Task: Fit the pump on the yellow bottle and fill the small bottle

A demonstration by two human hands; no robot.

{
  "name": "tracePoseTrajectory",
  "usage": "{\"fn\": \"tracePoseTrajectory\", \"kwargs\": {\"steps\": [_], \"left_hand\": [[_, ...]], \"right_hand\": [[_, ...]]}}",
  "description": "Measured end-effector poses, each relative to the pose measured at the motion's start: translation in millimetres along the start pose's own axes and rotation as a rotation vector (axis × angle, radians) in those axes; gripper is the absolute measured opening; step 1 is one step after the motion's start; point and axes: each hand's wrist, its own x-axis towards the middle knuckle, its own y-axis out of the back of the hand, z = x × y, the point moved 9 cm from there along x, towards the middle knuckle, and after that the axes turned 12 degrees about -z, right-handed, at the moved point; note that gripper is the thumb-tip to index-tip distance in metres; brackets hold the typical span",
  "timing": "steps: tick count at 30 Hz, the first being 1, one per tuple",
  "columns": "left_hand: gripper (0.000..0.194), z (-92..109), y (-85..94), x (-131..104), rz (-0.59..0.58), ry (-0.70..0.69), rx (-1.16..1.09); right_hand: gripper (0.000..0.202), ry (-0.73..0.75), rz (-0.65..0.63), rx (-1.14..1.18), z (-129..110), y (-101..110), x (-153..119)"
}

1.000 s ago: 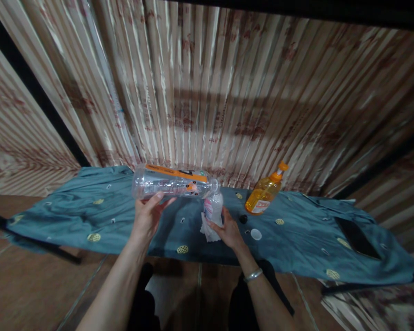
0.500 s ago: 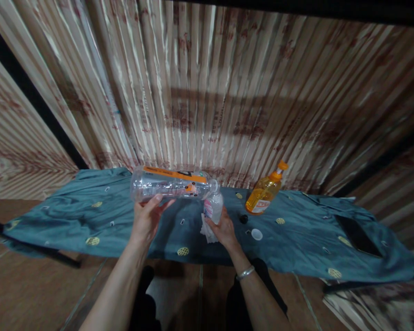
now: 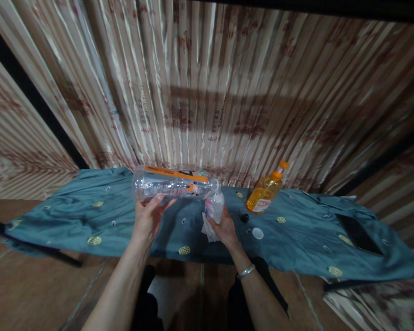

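Note:
My left hand (image 3: 150, 216) holds a large clear plastic bottle (image 3: 169, 184) with an orange label, tipped onto its side. Its neck points right and meets the mouth of a small clear plastic bottle (image 3: 214, 207). My right hand (image 3: 225, 227) is wrapped round this smaller bottle, which stands roughly upright. Under it lies a crumpled white tissue (image 3: 211, 233). Whether liquid passes between the two mouths is too small to tell. Right of my right hand are a black cap (image 3: 244, 218) and a white cap (image 3: 257, 233) on the cloth.
A pump bottle of orange liquid (image 3: 264, 193) stands toward the back right. A dark phone (image 3: 359, 233) lies on the right of the blue-green cloth (image 3: 120, 234). A pleated patterned curtain (image 3: 207, 92) hangs behind, with black frame bars (image 3: 37, 92) at the sides.
Almost nothing differs. The whole scene sits very slightly further right in view; both hands keep their holds and the two bottles stay mouth to mouth.

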Motion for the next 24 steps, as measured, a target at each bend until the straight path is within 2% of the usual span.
{"fn": "tracePoseTrajectory", "kwargs": {"steps": [5, 14, 24], "left_hand": [[0.056, 1.0, -0.8, -0.9, -0.002, 0.005, 0.000], [0.065, 3.2, -3.3, -1.8, -0.002, -0.005, -0.016], [0.059, 0.6, 0.5, -1.6, -0.001, -0.008, -0.006]], "right_hand": [[0.069, 0.008, 0.003, 0.013, 2.2, -1.5, 1.5], [0.066, 0.003, -0.006, 0.015, 0.8, 0.0, 0.5], [0.063, -0.011, -0.022, 0.000, -4.4, 3.7, -1.7]]}}
